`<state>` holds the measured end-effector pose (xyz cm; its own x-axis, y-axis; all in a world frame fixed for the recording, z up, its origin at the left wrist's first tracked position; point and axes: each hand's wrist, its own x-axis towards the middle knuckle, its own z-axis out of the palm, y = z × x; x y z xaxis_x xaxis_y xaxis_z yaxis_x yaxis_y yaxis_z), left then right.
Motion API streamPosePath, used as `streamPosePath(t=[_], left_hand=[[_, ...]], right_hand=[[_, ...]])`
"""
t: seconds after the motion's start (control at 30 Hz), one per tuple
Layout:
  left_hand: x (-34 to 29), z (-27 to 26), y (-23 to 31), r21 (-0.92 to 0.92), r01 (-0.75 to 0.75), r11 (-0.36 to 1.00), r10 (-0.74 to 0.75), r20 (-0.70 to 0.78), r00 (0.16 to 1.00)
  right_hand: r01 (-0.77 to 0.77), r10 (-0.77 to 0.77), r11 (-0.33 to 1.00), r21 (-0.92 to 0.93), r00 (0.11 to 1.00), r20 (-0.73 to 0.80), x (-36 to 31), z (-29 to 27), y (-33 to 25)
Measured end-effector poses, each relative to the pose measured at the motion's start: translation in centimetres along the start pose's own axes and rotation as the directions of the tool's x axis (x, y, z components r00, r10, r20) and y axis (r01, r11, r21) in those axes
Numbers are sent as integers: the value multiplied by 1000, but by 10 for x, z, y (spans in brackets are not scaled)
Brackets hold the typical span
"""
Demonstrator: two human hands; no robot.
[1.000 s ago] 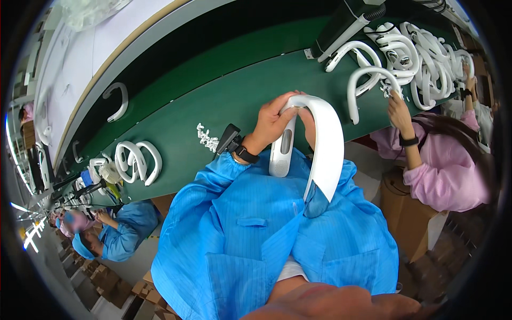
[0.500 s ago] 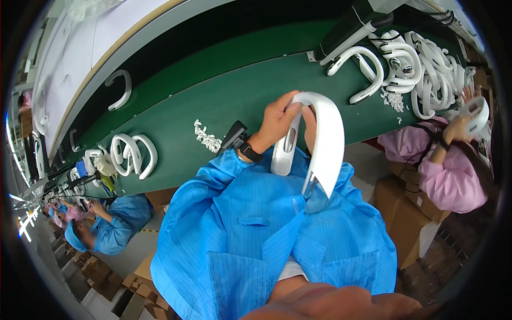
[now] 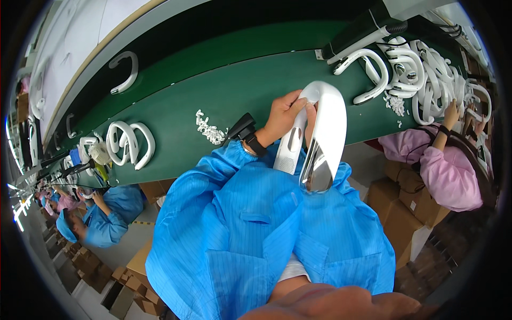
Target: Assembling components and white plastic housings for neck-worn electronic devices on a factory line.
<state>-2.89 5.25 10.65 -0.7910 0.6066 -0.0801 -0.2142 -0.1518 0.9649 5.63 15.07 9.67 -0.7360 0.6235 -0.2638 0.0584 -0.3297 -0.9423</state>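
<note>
A white U-shaped neck fan (image 3: 332,120) is held up in front of my chest, its bend away from me and its two arms pointing back at me. One arm has a slot and a perforated end; the other ends in a shiny, mirror-like face. My left hand (image 3: 284,116) is closed round the fan near the bend, thumb on its inner side. Only some fingers of my right hand (image 3: 310,120) show between the arms, pressed to the inner side; the rest is hidden behind the fan. Small white plastic parts (image 3: 209,129) lie in a pile on the green table, left of my left hand.
The green table (image 3: 240,88) bears several neck fans (image 3: 129,144) at left and a large heap (image 3: 434,80) at right, with more small parts (image 3: 396,105) beside it. A co-worker in a pink sleeve (image 3: 450,176) reaches into the heap. Cardboard boxes (image 3: 394,218) stand below.
The neck fan has tilted, so its mirror-like end now faces up more. My hands have shifted slightly with it. The co-worker's hand at right has moved onto the heap.
</note>
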Motion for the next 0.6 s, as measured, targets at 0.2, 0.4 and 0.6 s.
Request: streamPosePath(t=[0.2,0.4,0.6], left_hand=[[-1,-1,-9,-173,138,975,-146,-30,989],[-16,0,-3,-423,267,866,-253,89,963],[-22,-9,14,-462,221,859,-218,60,974]], right_hand=[[-121,127,974,191,992,-19,-1,-8,24],[-52,53,997,63,998,-16,-7,0,16],[522,-403,592,-614,851,335,-22,44,-53]])
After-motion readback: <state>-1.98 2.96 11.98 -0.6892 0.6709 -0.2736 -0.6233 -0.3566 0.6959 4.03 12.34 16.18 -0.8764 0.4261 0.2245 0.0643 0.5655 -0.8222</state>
